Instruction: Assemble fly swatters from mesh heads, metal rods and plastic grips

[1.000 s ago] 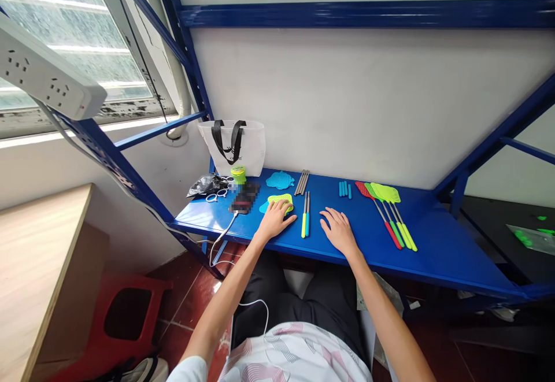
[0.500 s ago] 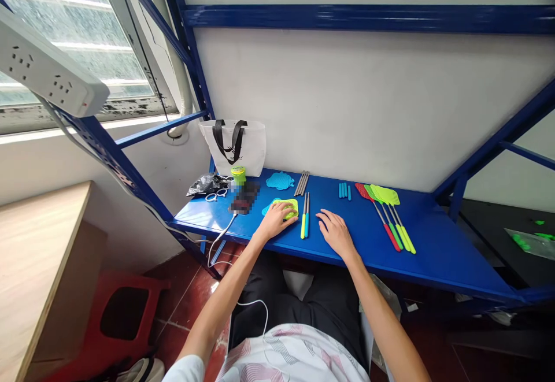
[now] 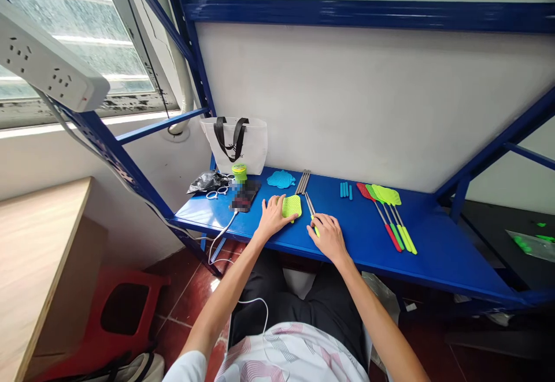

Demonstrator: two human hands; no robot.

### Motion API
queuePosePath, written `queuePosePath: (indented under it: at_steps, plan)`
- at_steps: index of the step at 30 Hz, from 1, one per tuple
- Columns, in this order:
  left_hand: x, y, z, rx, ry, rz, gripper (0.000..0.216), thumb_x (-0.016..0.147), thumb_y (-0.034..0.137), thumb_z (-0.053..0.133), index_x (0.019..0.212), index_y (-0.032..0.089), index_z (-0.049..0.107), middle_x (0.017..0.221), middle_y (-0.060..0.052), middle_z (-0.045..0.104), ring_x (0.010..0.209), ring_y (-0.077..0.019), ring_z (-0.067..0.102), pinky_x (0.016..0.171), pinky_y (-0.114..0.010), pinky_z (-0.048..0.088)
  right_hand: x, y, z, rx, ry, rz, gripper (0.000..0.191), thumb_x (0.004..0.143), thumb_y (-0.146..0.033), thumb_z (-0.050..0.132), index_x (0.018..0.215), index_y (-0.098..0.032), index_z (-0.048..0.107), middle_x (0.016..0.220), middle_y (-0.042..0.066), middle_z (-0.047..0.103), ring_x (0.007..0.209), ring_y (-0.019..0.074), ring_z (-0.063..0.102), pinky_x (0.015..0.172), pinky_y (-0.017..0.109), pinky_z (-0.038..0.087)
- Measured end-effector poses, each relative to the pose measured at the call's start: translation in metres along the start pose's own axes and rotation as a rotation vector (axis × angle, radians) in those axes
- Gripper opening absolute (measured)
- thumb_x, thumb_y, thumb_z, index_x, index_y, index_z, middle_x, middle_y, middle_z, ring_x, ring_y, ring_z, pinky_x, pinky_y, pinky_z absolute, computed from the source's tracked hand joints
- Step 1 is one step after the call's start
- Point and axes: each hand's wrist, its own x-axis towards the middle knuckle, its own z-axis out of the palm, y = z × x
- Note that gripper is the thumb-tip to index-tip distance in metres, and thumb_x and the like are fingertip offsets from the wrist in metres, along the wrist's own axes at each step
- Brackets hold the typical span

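Left hand (image 3: 272, 220): touching the yellow-green mesh head (image 3: 292, 207) near the front edge of the table (image 3: 451, 240); grip cannot be told
Right hand (image 3: 328, 234): curled over the yellow-handled rod (image 3: 315, 225), grip unclear

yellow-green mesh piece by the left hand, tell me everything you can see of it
The yellow-green mesh piece is a roughly square flap with rounded corners and small holes; it looks like plastic. No rod shows in it. The left hand is at its left side, seemingly touching it. Whether it rests flat on the blue table is unclear.
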Motion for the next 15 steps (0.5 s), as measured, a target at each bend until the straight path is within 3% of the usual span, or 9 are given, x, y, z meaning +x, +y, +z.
queuePosePath:
  at_steps: [3,6,11,15]
  plan:
    - [0.002,0.0,-0.007,-0.103,0.051,-0.016,0.093,0.092,0.065,0.085,0.168,0.031,0.043,0.151,-0.017,0.057,0.147,-0.0426,0.055,0.127,-0.066,0.037,-0.001,0.001,0.005,-0.036,0.053,0.091,0.034,0.114,-0.041,0.043,0.119,-0.024,0.072,0.145,0.018,0.072,0.139,0.0348,0.063,0.118,0.054,0.046]
    - [0.004,-0.002,-0.012,-0.261,0.062,-0.032,0.09,0.093,0.054,0.089,0.168,0.035,0.043,0.148,-0.014,0.056,0.136,-0.0383,0.064,0.112,-0.052,0.053,-0.002,0.005,0.012,-0.057,0.091,0.187,0.036,0.115,-0.046,0.04,0.122,-0.023,0.067,0.146,0.021,0.069,0.138,0.036,0.061,0.112,0.052,0.049]
    - [0.007,-0.006,-0.015,-0.444,0.102,0.038,0.076,0.102,0.055,0.077,0.167,0.032,0.045,0.159,-0.014,0.059,0.149,-0.0365,0.058,0.118,-0.049,0.051,-0.002,0.008,0.011,-0.11,0.078,0.229,0.039,0.115,-0.045,0.036,0.109,-0.023,0.067,0.138,0.021,0.069,0.128,0.0371,0.063,0.105,0.051,0.049]
    - [0.009,-0.01,-0.02,-0.521,0.214,-0.024,0.065,0.105,0.06,0.07,0.16,0.029,0.054,0.16,-0.014,0.063,0.15,-0.0356,0.059,0.121,-0.049,0.05,-0.002,0.004,0.006,-0.146,0.081,0.197,0.042,0.116,-0.039,0.034,0.126,-0.02,0.07,0.131,0.021,0.072,0.119,0.0362,0.063,0.102,0.051,0.046]
